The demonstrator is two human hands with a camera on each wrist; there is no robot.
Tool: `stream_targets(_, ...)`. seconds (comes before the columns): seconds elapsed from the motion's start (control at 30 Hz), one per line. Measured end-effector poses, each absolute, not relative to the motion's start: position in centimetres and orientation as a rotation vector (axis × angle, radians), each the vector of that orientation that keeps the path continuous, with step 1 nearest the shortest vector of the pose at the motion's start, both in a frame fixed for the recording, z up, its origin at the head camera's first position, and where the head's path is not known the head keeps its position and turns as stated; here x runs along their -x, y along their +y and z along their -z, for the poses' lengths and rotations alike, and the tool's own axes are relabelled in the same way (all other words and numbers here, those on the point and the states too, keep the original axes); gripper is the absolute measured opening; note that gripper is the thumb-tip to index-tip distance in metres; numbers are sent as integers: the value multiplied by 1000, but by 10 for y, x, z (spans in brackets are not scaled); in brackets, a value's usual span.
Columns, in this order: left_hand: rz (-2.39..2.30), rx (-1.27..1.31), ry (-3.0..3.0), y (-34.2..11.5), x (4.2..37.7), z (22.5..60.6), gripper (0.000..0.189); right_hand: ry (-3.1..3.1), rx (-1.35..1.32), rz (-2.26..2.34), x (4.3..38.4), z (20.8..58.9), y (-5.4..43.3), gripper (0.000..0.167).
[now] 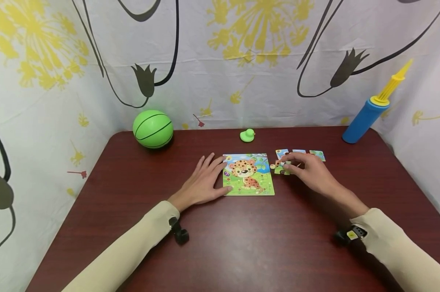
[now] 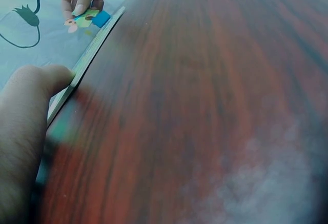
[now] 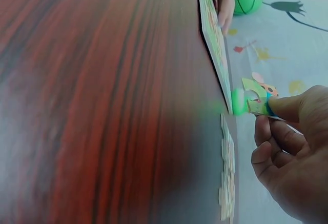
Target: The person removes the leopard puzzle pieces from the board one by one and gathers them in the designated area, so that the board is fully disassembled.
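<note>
A square jigsaw puzzle [image 1: 249,174] with a spotted leopard cub on green grass lies flat on the table. My left hand [image 1: 205,182] rests along its left edge, fingers spread and the thumb [image 2: 59,78] on the near corner. Just right of the puzzle, my right hand [image 1: 311,168] pinches a jigsaw piece [image 3: 253,93] between thumb and fingers, raised above the table in the right wrist view. Several loose jigsaw pieces [image 1: 318,155] lie flat behind and beneath this hand, partly covered by it.
A small green rubber duck [image 1: 247,136] sits behind the puzzle. At the back left is a green ball [image 1: 153,129] with black lines. A blue and yellow hand pump [image 1: 366,117] stands at the back right, near the patterned curtain [image 1: 212,81].
</note>
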State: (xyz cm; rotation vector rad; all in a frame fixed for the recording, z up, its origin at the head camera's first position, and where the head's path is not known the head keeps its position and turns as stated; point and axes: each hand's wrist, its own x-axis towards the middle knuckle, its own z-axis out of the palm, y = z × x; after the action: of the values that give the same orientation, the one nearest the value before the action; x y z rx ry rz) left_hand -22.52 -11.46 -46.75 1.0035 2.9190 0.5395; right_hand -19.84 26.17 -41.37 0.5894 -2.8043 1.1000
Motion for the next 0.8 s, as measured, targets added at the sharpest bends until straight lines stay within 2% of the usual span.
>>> stream_targets(0.8,-557,-1017,2905,-115,225,465,89,-2799,-327,-1013,184,413,314,23)
